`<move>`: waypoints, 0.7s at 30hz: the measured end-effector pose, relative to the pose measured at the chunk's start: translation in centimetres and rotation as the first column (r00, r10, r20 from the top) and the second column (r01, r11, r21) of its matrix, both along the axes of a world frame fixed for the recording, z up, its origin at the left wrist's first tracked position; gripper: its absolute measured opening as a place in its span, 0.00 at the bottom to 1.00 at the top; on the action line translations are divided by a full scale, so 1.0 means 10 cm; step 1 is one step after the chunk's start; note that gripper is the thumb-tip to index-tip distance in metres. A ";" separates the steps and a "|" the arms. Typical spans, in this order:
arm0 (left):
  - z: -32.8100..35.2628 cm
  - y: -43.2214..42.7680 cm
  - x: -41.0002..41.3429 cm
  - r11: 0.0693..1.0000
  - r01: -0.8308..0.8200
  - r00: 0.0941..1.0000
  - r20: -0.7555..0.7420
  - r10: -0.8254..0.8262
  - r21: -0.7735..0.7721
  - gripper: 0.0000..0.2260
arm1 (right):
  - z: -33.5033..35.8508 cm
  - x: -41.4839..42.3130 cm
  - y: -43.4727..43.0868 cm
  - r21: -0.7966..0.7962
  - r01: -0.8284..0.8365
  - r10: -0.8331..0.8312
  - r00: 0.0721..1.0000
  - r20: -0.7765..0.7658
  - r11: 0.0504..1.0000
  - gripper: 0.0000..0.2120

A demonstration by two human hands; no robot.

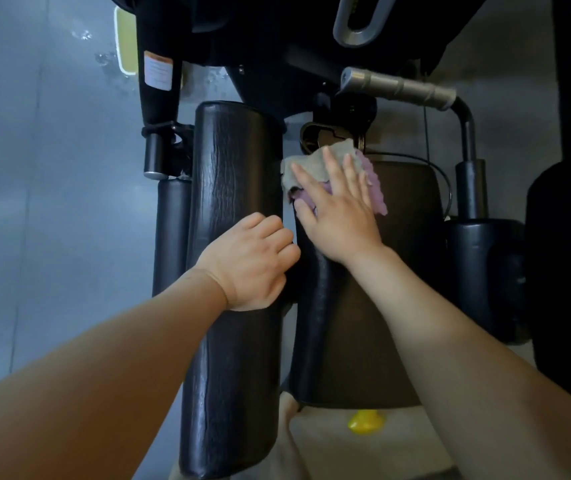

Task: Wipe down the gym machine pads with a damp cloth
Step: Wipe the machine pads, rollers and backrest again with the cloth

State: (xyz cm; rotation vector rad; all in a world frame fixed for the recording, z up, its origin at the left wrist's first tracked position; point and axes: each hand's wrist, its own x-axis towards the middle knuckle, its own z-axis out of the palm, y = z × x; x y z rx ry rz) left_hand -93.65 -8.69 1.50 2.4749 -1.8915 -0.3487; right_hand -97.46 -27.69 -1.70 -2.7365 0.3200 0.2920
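Two long black pads of the gym machine run away from me side by side: a left pad [235, 174] and a wider right pad [405, 289]. A grey and purple cloth [370, 174] lies on the far end of the right pad. My right hand [336, 216] presses flat on the cloth with straight, spread fingers. My left hand [253, 261] rests on the inner edge of the left pad, its fingers curled over that edge into the gap between the pads.
A grey metal handle [398, 86] crosses above the right pad. A smaller black pad [481, 271] stands to the right and a black roller [170, 230] to the left. Grey floor [52, 202] lies left. A yellow knob [363, 422] shows below the right pad.
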 end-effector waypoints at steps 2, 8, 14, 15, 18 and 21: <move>0.01 0.00 0.00 1.000 0.004 1.000 -0.011 -0.004 0.004 0.10 | -0.01 0.22 -0.05 0.014 -0.006 0.007 0.999 -0.034 1.000 0.25; 0.02 -0.01 0.02 1.000 0.008 1.000 -0.018 -0.007 0.024 0.11 | 0.06 0.29 -0.11 0.207 0.052 -0.059 0.998 0.028 0.977 0.16; 0.01 0.00 0.01 0.999 0.012 1.000 0.002 -0.012 0.053 0.11 | 0.20 -0.23 -0.10 0.271 -0.034 0.010 0.996 0.087 0.962 0.15; 0.02 0.00 0.01 0.998 0.012 1.000 0.007 -0.012 0.056 0.11 | 0.20 -0.32 -0.07 0.270 -0.033 0.008 0.996 0.093 0.962 0.15; 0.03 -0.01 0.00 0.998 0.018 1.000 0.015 -0.019 0.067 0.11 | 0.21 -0.59 0.01 0.231 -0.032 0.011 0.995 0.095 0.972 0.15; 0.04 -0.02 -0.01 0.996 0.023 0.999 0.025 -0.026 0.089 0.11 | 0.23 -0.90 0.11 0.170 -0.036 0.025 0.997 0.066 0.985 0.17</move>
